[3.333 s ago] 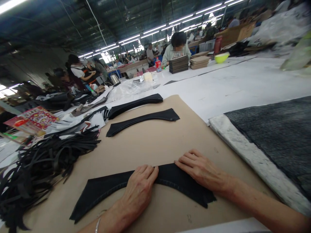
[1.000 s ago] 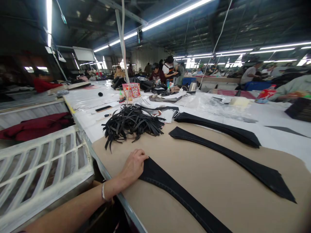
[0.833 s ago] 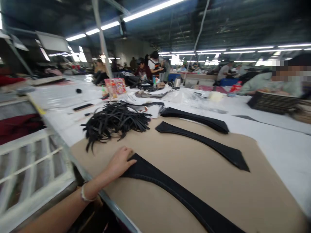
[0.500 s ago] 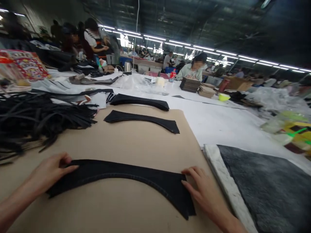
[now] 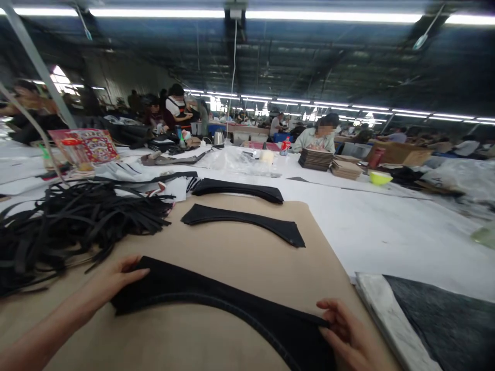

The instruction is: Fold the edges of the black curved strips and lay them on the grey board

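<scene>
A long curved black fabric piece (image 5: 216,304) lies across the near part of a brown cardboard sheet (image 5: 240,257). My left hand (image 5: 112,281) rests on its left end, fingers stretched flat over the edge. At the right end, my right hand (image 5: 348,337) has thumb and fingers pinched on the cloth. Farther up the cardboard lies a second curved black piece (image 5: 243,221), and beyond it a stack of similar pieces (image 5: 237,189).
A heap of black strips (image 5: 73,221) lies at the left. A dark grey felt mat on white padding (image 5: 436,319) sits at the right. Other people work at the long white table (image 5: 371,226) behind, with stacked boards (image 5: 316,158), a green bowl (image 5: 379,177) and a colourful packet (image 5: 85,147).
The view has swung from the left end of the piece back to the middle. My right hand has come into view at the right end and closed on it.
</scene>
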### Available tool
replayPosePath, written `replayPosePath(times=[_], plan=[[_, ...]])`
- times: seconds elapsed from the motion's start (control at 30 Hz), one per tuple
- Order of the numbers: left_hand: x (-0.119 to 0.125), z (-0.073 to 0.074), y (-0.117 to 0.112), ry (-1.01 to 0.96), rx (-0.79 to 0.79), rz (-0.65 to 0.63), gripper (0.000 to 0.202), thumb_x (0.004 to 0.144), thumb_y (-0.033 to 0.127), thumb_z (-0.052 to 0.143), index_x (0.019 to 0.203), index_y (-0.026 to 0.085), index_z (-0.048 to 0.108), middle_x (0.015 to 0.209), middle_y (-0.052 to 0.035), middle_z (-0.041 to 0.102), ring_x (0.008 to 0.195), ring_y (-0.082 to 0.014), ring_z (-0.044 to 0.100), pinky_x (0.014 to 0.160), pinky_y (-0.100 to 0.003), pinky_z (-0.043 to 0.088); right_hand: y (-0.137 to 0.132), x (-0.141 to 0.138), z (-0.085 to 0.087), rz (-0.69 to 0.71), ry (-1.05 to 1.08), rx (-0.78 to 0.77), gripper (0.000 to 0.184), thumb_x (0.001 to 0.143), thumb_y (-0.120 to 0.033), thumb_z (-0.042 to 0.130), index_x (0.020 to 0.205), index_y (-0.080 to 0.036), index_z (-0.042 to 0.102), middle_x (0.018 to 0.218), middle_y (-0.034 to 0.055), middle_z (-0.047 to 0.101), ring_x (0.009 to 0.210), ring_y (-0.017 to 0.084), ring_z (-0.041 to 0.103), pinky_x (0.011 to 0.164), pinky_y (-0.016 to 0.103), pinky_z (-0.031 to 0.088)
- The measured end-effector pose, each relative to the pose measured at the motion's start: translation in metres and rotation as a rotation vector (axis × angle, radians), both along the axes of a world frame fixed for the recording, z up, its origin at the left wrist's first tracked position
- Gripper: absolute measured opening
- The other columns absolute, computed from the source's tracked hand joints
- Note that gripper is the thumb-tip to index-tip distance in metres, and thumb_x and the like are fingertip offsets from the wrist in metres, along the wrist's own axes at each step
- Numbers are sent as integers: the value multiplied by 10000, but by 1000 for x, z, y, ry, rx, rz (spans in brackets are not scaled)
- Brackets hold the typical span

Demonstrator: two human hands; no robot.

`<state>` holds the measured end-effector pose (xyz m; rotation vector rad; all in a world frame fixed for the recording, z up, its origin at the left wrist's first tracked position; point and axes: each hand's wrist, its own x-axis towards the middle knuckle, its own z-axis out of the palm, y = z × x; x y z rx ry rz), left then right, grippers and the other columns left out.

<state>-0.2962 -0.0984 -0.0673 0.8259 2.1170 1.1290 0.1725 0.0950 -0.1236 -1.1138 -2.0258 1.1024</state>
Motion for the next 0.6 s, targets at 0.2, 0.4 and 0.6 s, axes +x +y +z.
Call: replayPosePath(times=[0.2, 0.4, 0.6], plan=[[-28, 29, 99, 38, 206, -35, 487, 537, 534, 777, 795, 157, 608, 784, -36, 710, 789, -245, 683, 703, -315, 558, 98, -43, 30, -146, 86, 214, 403, 782, -484, 551, 1056, -189, 571, 826, 30, 574, 790, 214, 625, 680, 311, 510], [-65, 15, 199, 292, 149, 25, 290, 798, 380, 686, 921, 130, 607, 817, -28, 676, 760, -184, 659, 713, -305, 547, 192, -96, 32, -221, -24, 313, 383, 765, -352, 474, 1087, -177, 588, 853, 33, 575, 778, 221, 594, 743, 383, 469], [-73, -13, 230, 618, -26, 91, 288, 912, 313, 590, 1138, 134, 587, 1094, -101, 634, 999, -238, 617, 912, -466, 493, 233, -125, 9, -238, -145, 353, 229, 862, -172, 496, 1061, -159, 609, 878, 43, 610, 829, 202, 595, 820, 395, 478]])
